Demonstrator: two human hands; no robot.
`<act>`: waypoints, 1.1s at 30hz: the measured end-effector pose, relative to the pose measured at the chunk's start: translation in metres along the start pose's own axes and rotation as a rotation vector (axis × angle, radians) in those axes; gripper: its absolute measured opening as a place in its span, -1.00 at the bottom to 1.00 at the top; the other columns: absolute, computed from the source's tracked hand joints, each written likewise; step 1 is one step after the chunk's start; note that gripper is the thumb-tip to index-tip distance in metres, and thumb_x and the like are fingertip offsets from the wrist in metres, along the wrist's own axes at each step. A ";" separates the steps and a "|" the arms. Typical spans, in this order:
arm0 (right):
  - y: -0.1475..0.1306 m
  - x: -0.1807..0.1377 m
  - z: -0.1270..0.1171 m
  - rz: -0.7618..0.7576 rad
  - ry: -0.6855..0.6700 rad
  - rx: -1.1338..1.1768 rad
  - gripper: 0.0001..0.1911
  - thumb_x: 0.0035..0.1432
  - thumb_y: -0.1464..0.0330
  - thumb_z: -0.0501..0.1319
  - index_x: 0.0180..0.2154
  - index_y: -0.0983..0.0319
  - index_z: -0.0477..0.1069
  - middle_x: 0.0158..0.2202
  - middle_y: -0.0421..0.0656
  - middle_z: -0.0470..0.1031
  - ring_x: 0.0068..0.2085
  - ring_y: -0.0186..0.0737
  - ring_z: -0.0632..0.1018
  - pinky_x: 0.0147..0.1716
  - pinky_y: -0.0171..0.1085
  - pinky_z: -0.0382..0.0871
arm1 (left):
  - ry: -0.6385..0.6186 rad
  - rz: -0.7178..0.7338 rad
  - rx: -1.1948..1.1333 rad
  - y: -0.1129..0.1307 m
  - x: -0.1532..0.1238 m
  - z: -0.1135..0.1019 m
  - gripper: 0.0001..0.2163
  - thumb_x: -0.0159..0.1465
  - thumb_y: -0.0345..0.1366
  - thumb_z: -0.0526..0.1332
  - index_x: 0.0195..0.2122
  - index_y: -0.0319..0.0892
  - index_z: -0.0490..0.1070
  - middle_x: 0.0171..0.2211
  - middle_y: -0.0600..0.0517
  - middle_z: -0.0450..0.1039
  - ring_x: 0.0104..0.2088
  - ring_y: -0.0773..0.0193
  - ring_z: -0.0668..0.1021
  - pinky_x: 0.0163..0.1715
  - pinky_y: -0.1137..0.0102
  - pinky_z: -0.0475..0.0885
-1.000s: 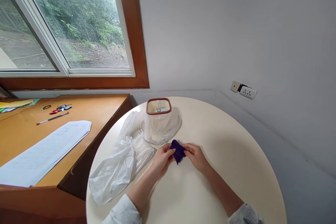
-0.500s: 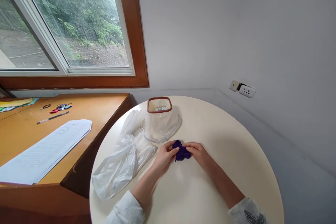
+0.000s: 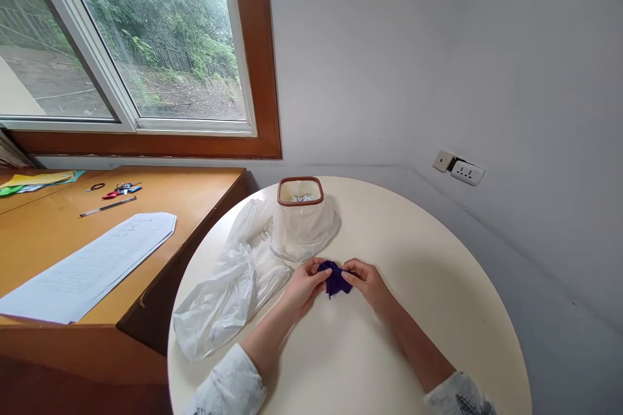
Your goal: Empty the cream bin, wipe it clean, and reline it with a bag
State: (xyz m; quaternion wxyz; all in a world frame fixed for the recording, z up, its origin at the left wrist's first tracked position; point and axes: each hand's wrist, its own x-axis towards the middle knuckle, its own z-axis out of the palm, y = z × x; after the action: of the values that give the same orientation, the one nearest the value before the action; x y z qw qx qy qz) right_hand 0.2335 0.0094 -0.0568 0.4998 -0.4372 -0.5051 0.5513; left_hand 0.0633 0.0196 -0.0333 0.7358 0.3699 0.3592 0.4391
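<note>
Between my hands is a small, crumpled piece of dark purple cloth (image 3: 337, 281), raised over the round table. My left hand (image 3: 307, 282) pinches its left edge, thumb on top. On the other side, my right hand (image 3: 366, 280) grips the right edge between thumb and fingers. The undersides of the cloth and some fingertips are hidden. Just beyond my hands stands a small bin (image 3: 300, 202) with a brown rim, lined with a thin white plastic bag (image 3: 219, 301) that spreads left across the tabletop. Something crumpled and pale lies inside the bin.
The round cream table (image 3: 413, 337) carries all of this. To the left, a wooden desk (image 3: 209, 191) holds papers (image 3: 102, 266), a pen (image 3: 108, 207), keys (image 3: 124, 190) and a black ring (image 3: 97, 187). A window (image 3: 160, 32) and a wall socket (image 3: 468, 172) are behind.
My right hand has shifted its grip, with the thumb now lying along the cloth's near side. The cloth has changed its folds. The view has turned slightly left.
</note>
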 end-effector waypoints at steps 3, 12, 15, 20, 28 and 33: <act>-0.002 -0.001 -0.001 -0.025 0.063 0.045 -0.73 -0.02 0.15 0.26 -0.39 0.22 0.38 -0.51 -0.26 0.36 -0.49 -0.36 0.33 -0.48 -0.35 0.19 | -0.004 0.008 0.054 0.002 -0.001 -0.001 -0.71 -0.08 -0.31 0.41 -0.37 -0.26 0.39 -0.47 0.05 0.42 -0.45 0.37 0.47 -0.40 0.46 0.33; -0.003 0.001 0.000 -0.031 0.194 0.141 -0.71 -0.07 0.14 0.30 -0.38 0.19 0.36 -0.52 -0.26 0.33 -0.48 -0.34 0.32 -0.47 -0.34 0.18 | 0.020 0.071 0.211 0.002 0.000 -0.003 -0.81 -0.02 -0.28 0.34 -0.42 -0.30 0.49 -0.52 0.00 0.44 -0.51 0.35 0.43 -0.50 0.45 0.25; -0.007 0.000 0.002 -0.001 0.218 0.179 -0.71 -0.10 0.14 0.32 -0.39 0.19 0.37 -0.51 -0.25 0.35 -0.48 -0.33 0.34 -0.47 -0.33 0.21 | 0.035 0.127 0.235 0.002 -0.001 -0.004 -0.85 -0.02 -0.28 0.34 -0.49 -0.27 0.48 -0.46 0.03 0.44 -0.46 0.37 0.42 -0.46 0.48 0.23; -0.017 -0.003 0.003 0.072 0.260 0.246 -0.68 -0.14 0.15 0.34 -0.38 0.19 0.38 -0.49 -0.23 0.39 -0.47 -0.30 0.39 -0.48 -0.31 0.28 | 0.010 0.150 0.221 0.003 -0.003 -0.003 -0.79 0.03 -0.21 0.33 -0.53 -0.26 0.40 -0.48 0.06 0.40 -0.49 0.42 0.38 -0.48 0.50 0.20; -0.016 -0.002 0.000 0.115 0.319 0.326 -0.71 -0.15 0.18 0.35 -0.39 0.19 0.42 -0.48 -0.24 0.41 -0.45 -0.29 0.42 -0.46 -0.31 0.33 | -0.042 0.054 0.116 0.001 -0.003 -0.004 -0.71 0.03 -0.14 0.34 -0.40 -0.21 0.30 -0.61 0.13 0.33 -0.60 0.44 0.36 -0.58 0.53 0.18; -0.014 -0.001 -0.001 0.094 0.352 0.304 -0.67 -0.15 0.17 0.35 -0.32 0.21 0.48 -0.39 -0.19 0.47 -0.39 -0.26 0.45 -0.43 -0.32 0.35 | -0.076 0.028 0.050 0.006 -0.004 -0.003 -0.71 0.02 -0.18 0.35 -0.36 -0.19 0.30 -0.53 0.10 0.40 -0.57 0.42 0.41 -0.57 0.53 0.24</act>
State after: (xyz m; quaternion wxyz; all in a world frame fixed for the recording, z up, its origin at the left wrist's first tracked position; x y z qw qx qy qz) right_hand 0.2364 0.0082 -0.0432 0.6142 -0.4692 -0.3005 0.5589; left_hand 0.0569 0.0185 -0.0284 0.7331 0.4097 0.3368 0.4258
